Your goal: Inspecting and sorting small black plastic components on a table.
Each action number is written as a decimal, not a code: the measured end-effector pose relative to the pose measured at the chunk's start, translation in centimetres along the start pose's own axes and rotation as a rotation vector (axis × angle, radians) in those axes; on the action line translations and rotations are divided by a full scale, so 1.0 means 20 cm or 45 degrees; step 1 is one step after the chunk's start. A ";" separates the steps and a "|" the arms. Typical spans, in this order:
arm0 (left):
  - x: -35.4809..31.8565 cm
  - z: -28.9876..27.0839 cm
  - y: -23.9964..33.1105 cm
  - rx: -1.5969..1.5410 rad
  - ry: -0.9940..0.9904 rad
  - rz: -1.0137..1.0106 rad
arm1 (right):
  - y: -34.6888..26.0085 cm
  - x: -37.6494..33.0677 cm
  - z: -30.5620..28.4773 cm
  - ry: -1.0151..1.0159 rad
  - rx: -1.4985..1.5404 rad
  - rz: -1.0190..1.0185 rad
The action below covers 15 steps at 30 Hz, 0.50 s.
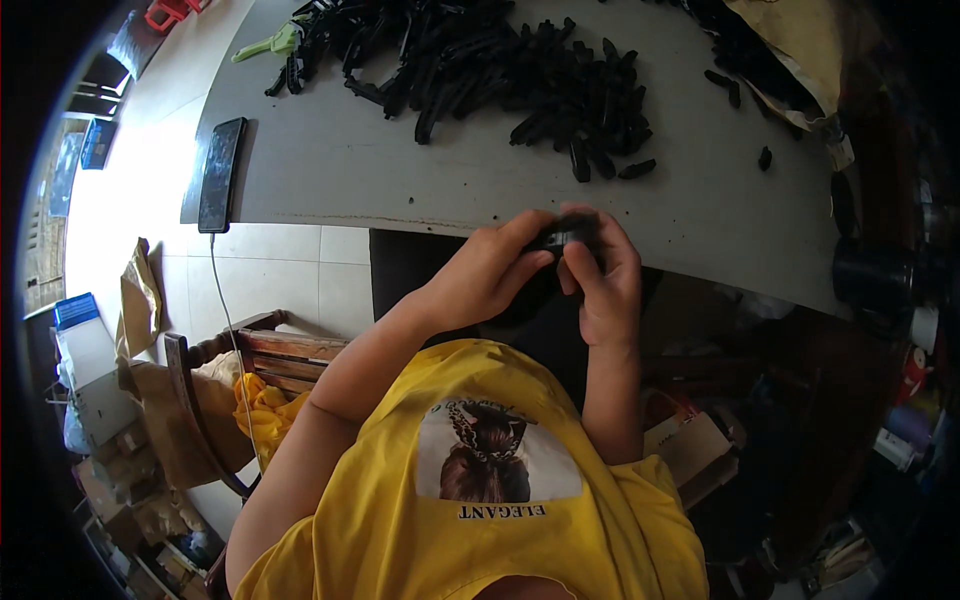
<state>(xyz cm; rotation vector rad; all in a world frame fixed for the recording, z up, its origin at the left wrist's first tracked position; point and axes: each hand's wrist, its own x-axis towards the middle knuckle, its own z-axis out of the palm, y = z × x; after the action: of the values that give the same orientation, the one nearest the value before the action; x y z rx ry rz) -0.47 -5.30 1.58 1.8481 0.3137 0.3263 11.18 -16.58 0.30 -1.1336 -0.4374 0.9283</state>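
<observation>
I pinch a small black part [560, 239] between my left hand [505, 258] and right hand [607, 275], each grip closed on it by the worktop's [330, 175] near edge. From there, a heap of similar black parts [490, 75] lies at eleven o'clock, a green item [272, 45] at ten, a phone [222, 175] between nine and ten, and one loose piece [765, 158] at two.

My L hand [490, 262] & R hand [610, 290] close tog. ahead of me, thumbs [583, 265] + fingers [618, 240] pinched in. L forearm [380, 330] slants up twd rt, elbow [325, 410] bent; R forearm [612, 400] approx. vert., R wrist [612, 345] abt straight.
</observation>
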 end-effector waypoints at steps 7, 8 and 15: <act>0.13 -0.03 -0.16 0.325 0.108 0.228 | 0.06 0.09 -0.08 0.367 0.102 -0.309; 0.19 -0.06 -0.19 0.532 0.294 0.321 | 0.05 0.13 -0.09 0.363 0.102 -0.311; 0.42 -0.14 -0.27 1.062 0.458 0.177 | -0.01 0.35 -0.10 0.419 -2.002 -0.428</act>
<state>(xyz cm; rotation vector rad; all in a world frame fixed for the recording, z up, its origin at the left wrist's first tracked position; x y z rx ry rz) 5.91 1.82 -2.29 2.6355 0.6376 0.7027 16.82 -12.08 -1.29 -2.4496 -1.1047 -0.0984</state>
